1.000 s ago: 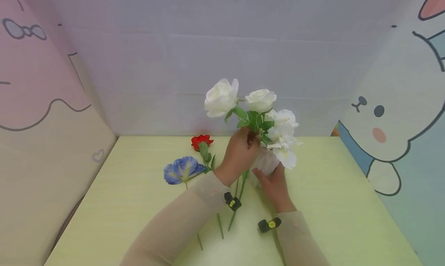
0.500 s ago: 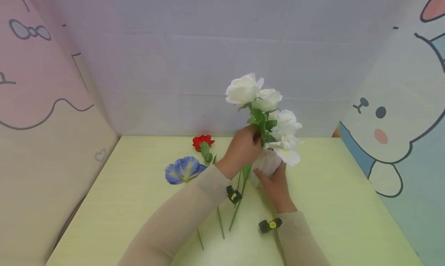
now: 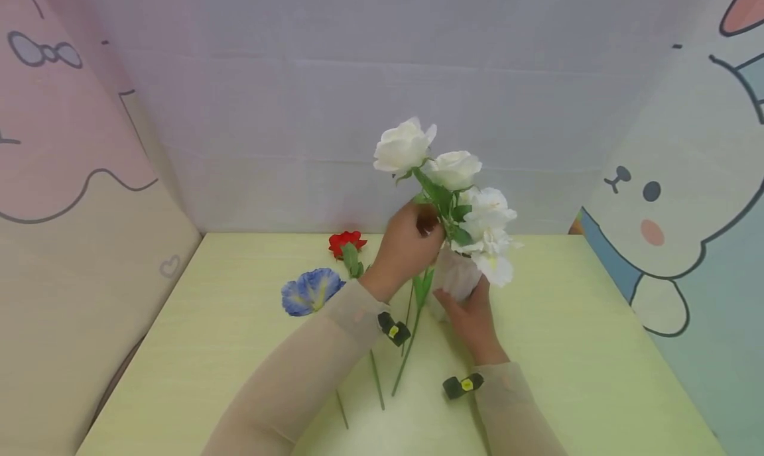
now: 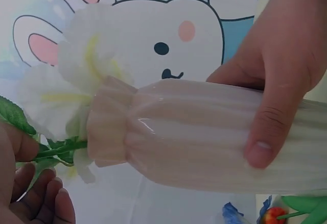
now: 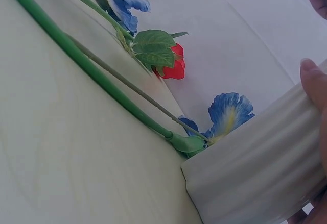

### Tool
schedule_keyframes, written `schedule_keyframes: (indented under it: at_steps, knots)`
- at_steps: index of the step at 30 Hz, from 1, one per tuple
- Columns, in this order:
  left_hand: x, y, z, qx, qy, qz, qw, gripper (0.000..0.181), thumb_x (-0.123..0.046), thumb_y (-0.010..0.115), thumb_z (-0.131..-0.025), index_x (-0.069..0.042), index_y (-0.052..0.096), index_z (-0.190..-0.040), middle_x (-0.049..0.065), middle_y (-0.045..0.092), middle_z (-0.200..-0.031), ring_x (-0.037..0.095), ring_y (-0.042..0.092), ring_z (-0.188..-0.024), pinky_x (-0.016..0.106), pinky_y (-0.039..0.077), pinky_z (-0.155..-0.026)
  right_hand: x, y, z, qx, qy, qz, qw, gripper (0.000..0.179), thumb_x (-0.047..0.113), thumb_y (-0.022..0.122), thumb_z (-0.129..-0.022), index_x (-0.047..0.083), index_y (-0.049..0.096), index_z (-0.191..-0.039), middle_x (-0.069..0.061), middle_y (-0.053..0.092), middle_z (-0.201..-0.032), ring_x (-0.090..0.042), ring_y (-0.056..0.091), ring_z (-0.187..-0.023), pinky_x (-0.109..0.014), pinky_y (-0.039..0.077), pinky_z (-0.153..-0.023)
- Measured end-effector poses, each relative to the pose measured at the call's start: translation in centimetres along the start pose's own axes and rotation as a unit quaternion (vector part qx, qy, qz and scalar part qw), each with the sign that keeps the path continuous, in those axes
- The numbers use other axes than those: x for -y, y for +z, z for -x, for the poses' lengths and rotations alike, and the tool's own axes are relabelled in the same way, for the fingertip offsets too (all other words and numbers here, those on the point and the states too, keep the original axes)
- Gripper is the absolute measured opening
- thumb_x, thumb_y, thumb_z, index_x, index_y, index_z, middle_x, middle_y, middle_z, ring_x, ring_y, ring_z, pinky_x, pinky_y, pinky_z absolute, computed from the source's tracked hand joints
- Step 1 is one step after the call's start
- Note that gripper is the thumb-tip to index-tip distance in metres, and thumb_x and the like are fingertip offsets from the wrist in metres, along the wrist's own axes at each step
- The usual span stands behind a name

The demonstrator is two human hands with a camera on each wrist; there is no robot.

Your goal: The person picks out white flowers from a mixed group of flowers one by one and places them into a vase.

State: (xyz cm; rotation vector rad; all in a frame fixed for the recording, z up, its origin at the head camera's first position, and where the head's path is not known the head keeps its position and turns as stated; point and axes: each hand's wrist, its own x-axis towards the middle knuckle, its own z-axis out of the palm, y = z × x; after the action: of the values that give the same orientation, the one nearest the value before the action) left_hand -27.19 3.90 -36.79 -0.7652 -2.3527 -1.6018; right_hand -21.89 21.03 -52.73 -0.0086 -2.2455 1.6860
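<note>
In the head view my left hand point(image 3: 410, 247) pinches the green stem of a white rose point(image 3: 404, 146) above the mouth of a ribbed whitish vase point(image 4: 189, 132). The left wrist view has the stem point(image 4: 66, 147) between thumb and fingers, reaching the vase's ruffled rim. My right hand point(image 3: 474, 317) grips the vase's side, thumb across the front. A second white rose point(image 3: 455, 170) and white irises point(image 3: 489, 227) stand out of the vase. Whether the held stem's lower end is inside the vase is hidden.
On the pale yellow table point(image 3: 573, 350) left of the vase lie a blue iris point(image 3: 313, 291), a red flower point(image 3: 346, 245) and other stems point(image 3: 406, 363). Another blue iris point(image 5: 230, 114) shows behind the vase base. A white cloth wall point(image 3: 286, 131) stands behind the table.
The held rose swung right toward the other rose, then partly back left, ending higher than before. My left hand rose slightly. My right hand and the vase have hardly moved.
</note>
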Motion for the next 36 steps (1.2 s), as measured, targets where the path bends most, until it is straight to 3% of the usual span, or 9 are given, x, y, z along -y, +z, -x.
schedule_keyframes:
  at_steps: [3,11,15,18,20,27,31,36]
  knots:
    - [-0.5,-0.5,-0.1,-0.020,0.015,0.040,0.9989,0.022,-0.018,0.060,-0.099,-0.006,0.057,-0.117,0.005,0.064,-0.100,0.019,0.061,-0.088,0.033,0.054,-0.075,0.1,0.0,0.0,-0.002,0.007,0.003,1.0000,0.087,0.024,0.083,-0.089,0.002,0.026,-0.151,-0.021,0.048,-0.136,-0.032,0.051,-0.123,-0.049,0.038,-0.107]
    - [-1.5,-1.2,-0.1,-0.085,0.028,0.107,0.9902,0.038,-0.022,0.063,-0.101,-0.007,0.049,-0.134,0.007,0.061,-0.126,0.019,0.067,-0.103,0.032,0.058,-0.086,0.2,0.1,0.0,-0.004,0.036,0.006,0.9993,0.081,0.022,0.083,-0.089,0.000,0.030,-0.146,-0.022,0.050,-0.128,-0.034,0.052,-0.117,-0.045,0.039,-0.106]
    - [-1.6,-1.3,-0.2,-0.112,0.042,0.137,0.9833,0.044,-0.016,0.067,-0.100,-0.004,0.044,-0.136,0.013,0.060,-0.129,0.020,0.067,-0.111,0.030,0.057,-0.091,1.3,0.1,0.2,0.002,0.046,0.007,0.9989,0.078,0.019,0.081,-0.090,-0.003,0.030,-0.144,-0.024,0.050,-0.128,-0.035,0.052,-0.117,-0.045,0.038,-0.106]
    - [-1.6,-1.3,-0.1,-0.124,0.039,0.143,0.9811,0.041,-0.013,0.068,-0.099,-0.002,0.046,-0.131,0.015,0.062,-0.121,0.022,0.067,-0.110,0.030,0.057,-0.091,1.3,0.1,0.1,0.007,0.053,0.014,0.9985,0.078,0.019,0.080,-0.091,-0.004,0.028,-0.146,-0.025,0.049,-0.130,-0.035,0.052,-0.119,-0.046,0.038,-0.107]
    - [-1.4,-1.2,0.0,-0.125,0.035,0.137,0.9820,0.040,-0.012,0.069,-0.098,-0.002,0.047,-0.130,0.013,0.064,-0.117,0.022,0.069,-0.107,0.031,0.058,-0.090,0.3,0.2,-0.2,0.009,0.053,0.014,0.9985,0.081,0.020,0.080,-0.091,-0.002,0.027,-0.148,-0.025,0.049,-0.132,-0.035,0.051,-0.122,-0.046,0.037,-0.108]
    - [-1.2,-0.9,0.3,-0.106,0.041,0.056,0.9919,0.030,-0.014,0.073,-0.096,-0.004,0.055,-0.119,0.009,0.072,-0.104,0.018,0.073,-0.092,0.030,0.059,-0.077,0.0,0.1,-0.2,0.002,0.029,0.012,0.9995,0.086,0.017,0.081,-0.090,0.000,0.024,-0.153,-0.025,0.047,-0.135,-0.035,0.050,-0.123,-0.047,0.036,-0.109]
    - [-1.4,-1.0,0.1,-0.077,0.053,-0.003,0.9956,0.023,-0.011,0.070,-0.096,-0.006,0.060,-0.116,0.005,0.072,-0.099,0.016,0.070,-0.087,0.029,0.058,-0.074,-0.1,0.0,-0.1,-0.003,0.013,0.008,0.9999,0.088,0.022,0.083,-0.089,0.006,0.024,-0.153,-0.020,0.048,-0.134,-0.031,0.051,-0.122,-0.045,0.037,-0.108]
    - [-1.3,-0.8,0.1,-0.041,0.038,-0.047,0.9973,0.018,-0.003,0.065,-0.093,-0.005,0.062,-0.110,0.005,0.067,-0.093,0.017,0.065,-0.082,0.029,0.056,-0.071,-0.1,0.0,-0.1,-0.002,-0.007,-0.006,1.0000,0.091,0.024,0.084,-0.088,0.011,0.023,-0.154,-0.018,0.048,-0.135,-0.030,0.051,-0.122,-0.047,0.038,-0.107]
